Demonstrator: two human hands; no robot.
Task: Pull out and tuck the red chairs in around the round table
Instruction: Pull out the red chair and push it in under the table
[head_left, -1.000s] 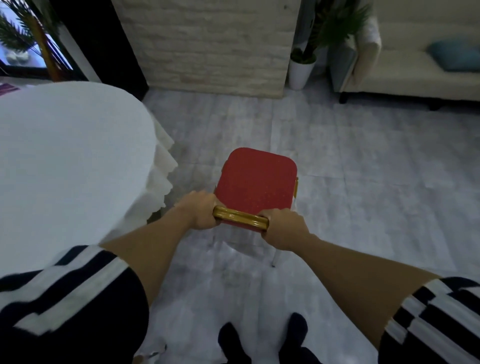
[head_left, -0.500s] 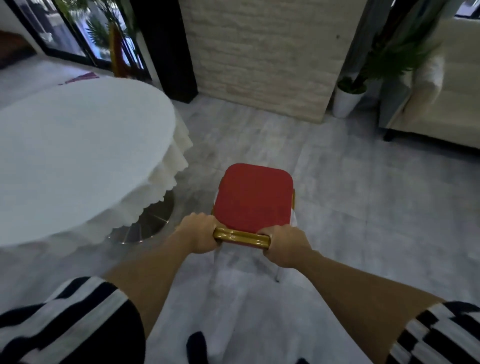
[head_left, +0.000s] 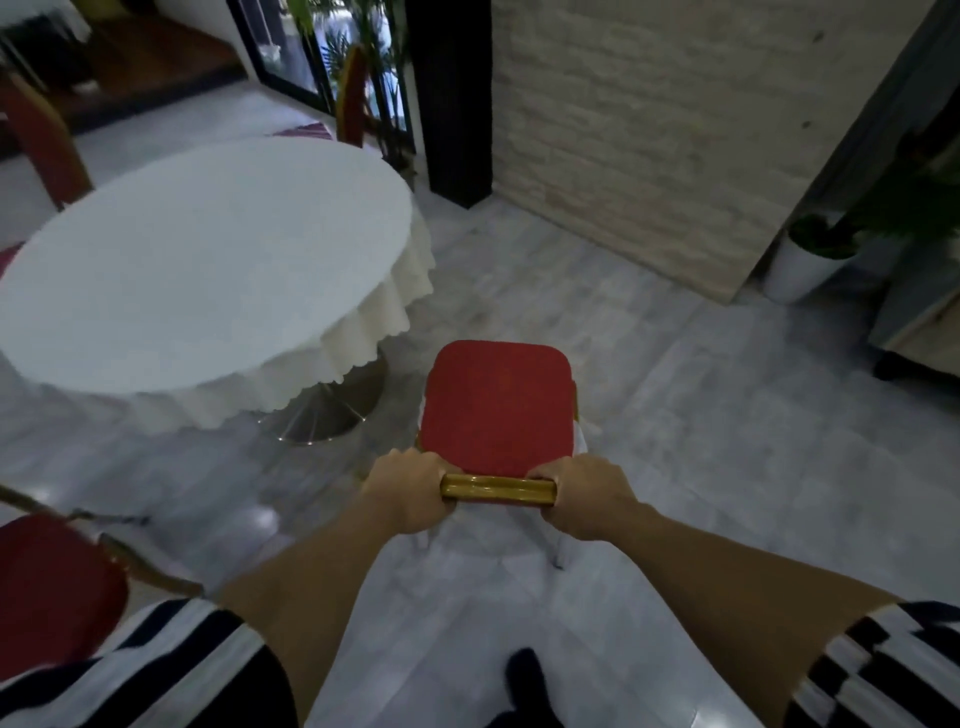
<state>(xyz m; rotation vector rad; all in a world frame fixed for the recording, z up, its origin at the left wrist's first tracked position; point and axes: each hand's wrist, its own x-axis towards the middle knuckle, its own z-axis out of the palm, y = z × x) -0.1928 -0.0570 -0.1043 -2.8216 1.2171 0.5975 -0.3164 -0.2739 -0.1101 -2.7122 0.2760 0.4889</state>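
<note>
A red chair (head_left: 496, 408) with a gold frame stands on the grey floor straight ahead of me, its seat facing away. My left hand (head_left: 410, 491) and my right hand (head_left: 584, 501) both grip the gold top rail of its backrest, one at each end. The round table (head_left: 202, 270), under a white scalloped cloth, lies to the left of the chair with a gap of floor between them. Its metal base (head_left: 332, 410) shows under the cloth.
Another red chair (head_left: 57, 587) is at my lower left, one (head_left: 39, 135) stands beyond the table at far left, and one (head_left: 353, 96) behind the table. A brick pillar (head_left: 675, 130) and a potted plant (head_left: 810, 260) are to the right, with a sofa corner (head_left: 919, 332).
The chair in my hands has moved back and away from the table, which now lies farther left. My view has turned, showing more of the table and the other chairs. Both hands keep their grip.
</note>
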